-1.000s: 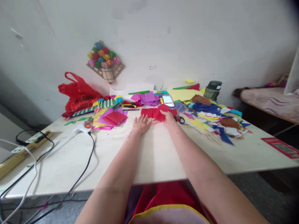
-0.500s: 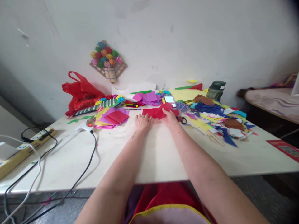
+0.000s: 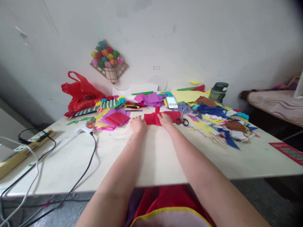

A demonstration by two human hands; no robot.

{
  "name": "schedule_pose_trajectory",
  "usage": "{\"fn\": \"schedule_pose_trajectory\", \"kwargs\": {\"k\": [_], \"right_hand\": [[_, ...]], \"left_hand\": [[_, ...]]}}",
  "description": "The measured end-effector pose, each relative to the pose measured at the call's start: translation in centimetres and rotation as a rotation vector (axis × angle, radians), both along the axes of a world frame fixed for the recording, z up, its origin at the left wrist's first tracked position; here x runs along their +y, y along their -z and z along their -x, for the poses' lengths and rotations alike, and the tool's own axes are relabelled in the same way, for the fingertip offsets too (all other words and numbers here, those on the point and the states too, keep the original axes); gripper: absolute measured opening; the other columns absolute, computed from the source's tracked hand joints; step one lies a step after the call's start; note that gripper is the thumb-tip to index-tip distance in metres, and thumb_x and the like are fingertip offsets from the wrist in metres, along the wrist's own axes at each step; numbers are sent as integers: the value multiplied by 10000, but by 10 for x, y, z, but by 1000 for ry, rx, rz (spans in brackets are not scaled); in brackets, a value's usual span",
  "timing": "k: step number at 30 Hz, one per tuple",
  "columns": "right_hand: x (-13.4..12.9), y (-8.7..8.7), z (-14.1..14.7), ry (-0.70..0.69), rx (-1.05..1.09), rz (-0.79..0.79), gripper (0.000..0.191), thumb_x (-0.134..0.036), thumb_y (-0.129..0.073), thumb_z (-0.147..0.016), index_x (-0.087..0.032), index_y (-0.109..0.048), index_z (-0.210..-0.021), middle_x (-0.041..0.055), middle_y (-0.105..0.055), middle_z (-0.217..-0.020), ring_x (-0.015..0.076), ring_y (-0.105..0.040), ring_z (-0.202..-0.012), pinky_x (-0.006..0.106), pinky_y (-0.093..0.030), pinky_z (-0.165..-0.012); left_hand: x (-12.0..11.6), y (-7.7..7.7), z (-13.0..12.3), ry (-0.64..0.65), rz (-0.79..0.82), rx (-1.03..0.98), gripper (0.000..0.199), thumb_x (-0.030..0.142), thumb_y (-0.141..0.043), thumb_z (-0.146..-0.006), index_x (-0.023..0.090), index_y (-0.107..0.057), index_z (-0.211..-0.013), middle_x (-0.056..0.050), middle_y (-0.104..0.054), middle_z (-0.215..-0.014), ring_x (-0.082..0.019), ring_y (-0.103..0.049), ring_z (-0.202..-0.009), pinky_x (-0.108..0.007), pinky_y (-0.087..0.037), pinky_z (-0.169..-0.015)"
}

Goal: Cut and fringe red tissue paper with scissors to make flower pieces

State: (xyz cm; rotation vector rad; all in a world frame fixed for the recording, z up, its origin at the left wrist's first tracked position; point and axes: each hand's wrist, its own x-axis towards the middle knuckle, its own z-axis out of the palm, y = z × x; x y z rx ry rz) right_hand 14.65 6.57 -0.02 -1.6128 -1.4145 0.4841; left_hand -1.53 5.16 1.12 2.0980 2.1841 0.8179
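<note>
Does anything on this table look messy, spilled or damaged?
The paper scraps right of the scissors look untidy: mixed colours overlap in a loose heap, and a blue piece juts out. I see nothing spilled.

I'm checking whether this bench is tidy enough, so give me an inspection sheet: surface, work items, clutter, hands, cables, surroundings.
Surface: white table, small scraps on it.
Work items: red paper; scissors by its right end.
Clutter: coloured scraps heaped at right; yellow cutter farther back.
Hands: right hand holds the red paper; left hand beside its left end.
Cables: black cable crosses the near edge, left side.
Surroundings: flower decoration on the wall.
</note>
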Motion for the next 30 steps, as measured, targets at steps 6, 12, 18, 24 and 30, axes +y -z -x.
{"fn": "schedule_pose_trajectory", "kwargs": {"k": [6,12,18,24,30], "right_hand": [[-10,-6,-1,25,-134,22,229,-368,-518,-854,-212,-670,-922,93,-683,-991,265,-572,-1035,356,-406,-883],[-15,-12,2,73,-178,87,297,-392,-446,-883,-205,-661,-971,100,-672,-1007,257,-583,-1012,357,-420,-846],[-17,-11,5,194,-180,127,287,-359,-439,-887,-193,-666,-950,126,-676,-973,257,-595,-986,368,-416,-844],[-15,-10,0,244,-188,115,267,-302,-444,-889,-170,-671,-937,143,-679,-952,265,-592,-1000,420,-348,-945],[-10,-7,-15,349,-57,65,217,-283,-495,-848,-178,-683,-822,116,-682,-854,255,-584,-970,466,-276,-1001]], "left_hand": [[1,0,1,-102,37,-26,437,508,-495,-783,187,-632,-1045,-127,-636,-1101,-306,-471,-1114,-417,-355,-920],[2,2,-1,-124,77,59,413,527,-564,-740,166,-656,-919,-160,-614,-1102,-325,-451,-1130,-421,-347,-913],[1,0,-1,-67,79,57,261,422,-559,-785,184,-647,-847,-121,-660,-1009,-285,-488,-1118,-387,-339,-919],[1,-3,1,-38,123,-68,211,408,-523,-806,233,-605,-890,-96,-671,-908,-243,-616,-894,-335,-428,-748],[3,-4,8,-73,107,-155,157,377,-522,-810,247,-584,-872,-83,-668,-899,-228,-621,-889,-310,-440,-714]]}}
